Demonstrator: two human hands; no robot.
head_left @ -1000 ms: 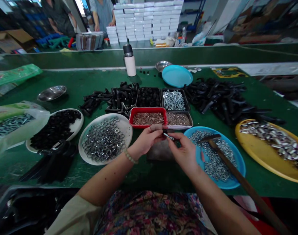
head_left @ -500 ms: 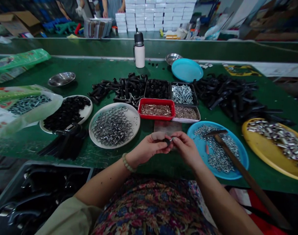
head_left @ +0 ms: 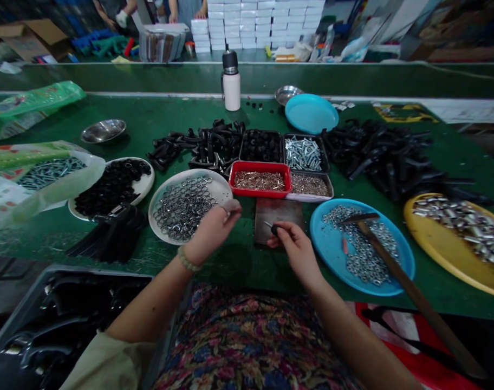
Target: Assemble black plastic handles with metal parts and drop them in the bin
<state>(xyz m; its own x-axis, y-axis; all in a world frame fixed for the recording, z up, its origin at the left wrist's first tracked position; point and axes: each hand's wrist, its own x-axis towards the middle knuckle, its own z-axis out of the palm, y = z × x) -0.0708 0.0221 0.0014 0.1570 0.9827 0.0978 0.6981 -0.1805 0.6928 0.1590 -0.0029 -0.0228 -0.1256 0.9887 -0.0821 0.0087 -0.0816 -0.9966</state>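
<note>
My right hand (head_left: pixel 292 246) pinches a small bolt with a black part on it (head_left: pixel 272 228), held just above a dark metal block (head_left: pixel 278 218). My left hand (head_left: pixel 214 225) hovers at the right edge of the white plate (head_left: pixel 222 189) of silver rings, fingers curled with a taped thumb; whether it holds anything I cannot make out. A hammer (head_left: pixel 397 271) lies across the blue plate (head_left: pixel 401 260) of nuts to the right of my right hand.
A red tray of pins (head_left: pixel 259 181), trays of screws (head_left: pixel 303 153) and black parts (head_left: pixel 260 145), piles of black handles (head_left: pixel 389 157), a yellow plate (head_left: pixel 442 254), a white plate of black rings (head_left: pixel 112 187), a bottle (head_left: pixel 231 84), and a grey bin (head_left: pixel 60 319) at the lower left. People stand at the far bench.
My hands have come apart: the left hand moved left to the plate of rings, while the right hand kept the small bolt over the metal block.
</note>
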